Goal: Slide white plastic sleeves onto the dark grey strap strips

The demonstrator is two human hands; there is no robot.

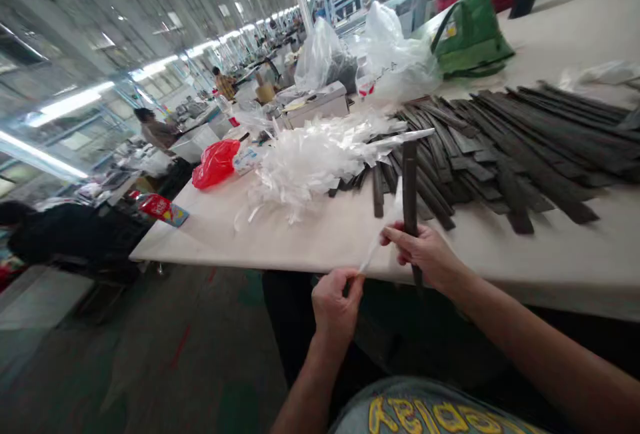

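White strip: pinched by left hand, seemingly only partly separated.
Dark strip: clamped in right hand, upright at table's near edge.
White heap: loose, far left.
Dark pile: right; cannot tell which are finished.

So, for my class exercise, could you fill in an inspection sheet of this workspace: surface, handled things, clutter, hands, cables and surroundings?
Surface: pale cream tabletop, piled with strips.
Handled things: long flat dark strip, roughly upright; thin white strip, slanting; tangled heap of glossy white strips; wide pile of flat dark strips. Materials unclear.
Clutter: crumpled red plastic bag; soft green bag with a handle; translucent plastic bags.
Hands: left hand has a pinch grip on the white strip; right hand grips the dark one.
Cables: nothing seen.
Surroundings: long bright ceiling lights; person in dark clothing, far left.
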